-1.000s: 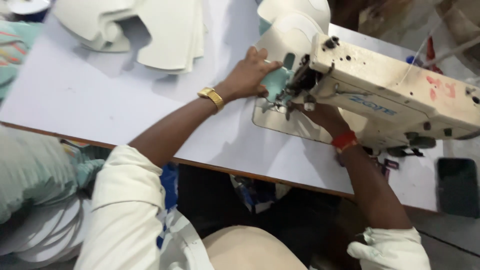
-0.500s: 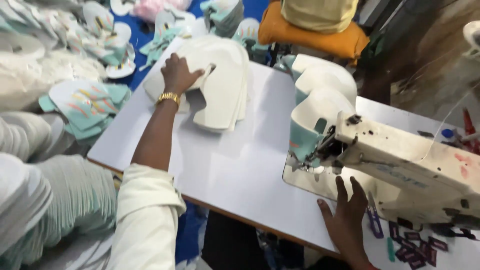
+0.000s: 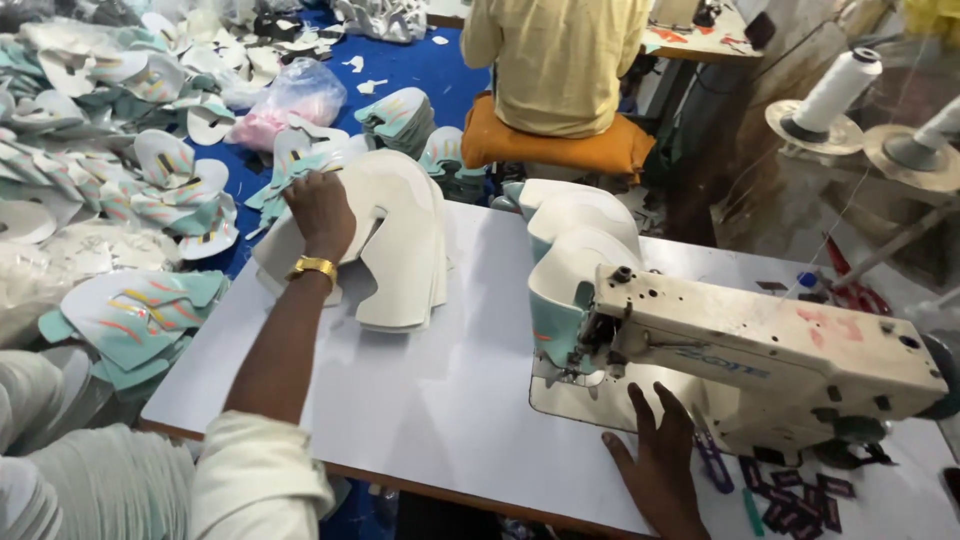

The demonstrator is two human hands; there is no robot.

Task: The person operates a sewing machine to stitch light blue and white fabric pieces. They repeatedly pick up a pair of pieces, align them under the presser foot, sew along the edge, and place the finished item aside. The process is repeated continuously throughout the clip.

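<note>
The room is a crowded stitching workshop with a blue floor (image 3: 400, 70) strewn with cut shoe pieces, and another person in a yellow shirt (image 3: 555, 60) sits on an orange cushion (image 3: 560, 148) beyond the bench. The white worktable (image 3: 440, 390) fills the foreground, and the cream sewing machine (image 3: 770, 360) stands on its right half with a run of white and teal sewn uppers (image 3: 570, 250) hanging from the needle end. On the far left part of the table lies a stack of white cut pieces (image 3: 400, 250), with heaps of teal printed pieces (image 3: 130, 320) on the floor just beside the table edge. The left hand (image 3: 320, 212), a gold watch (image 3: 314, 268) at its wrist, rests on top of the stack, fingers curled over its far edge; whether it has pinched a piece free cannot be told. The right hand (image 3: 655, 455) lies flat and open on the machine's base plate (image 3: 590, 395), holding nothing. As a judgement, the stack overhangs the table's far edge, so a careless pull could drag several pieces off onto the floor, and the right hand sits near the needle, where a fingertip could be caught if the machine runs.
</note>
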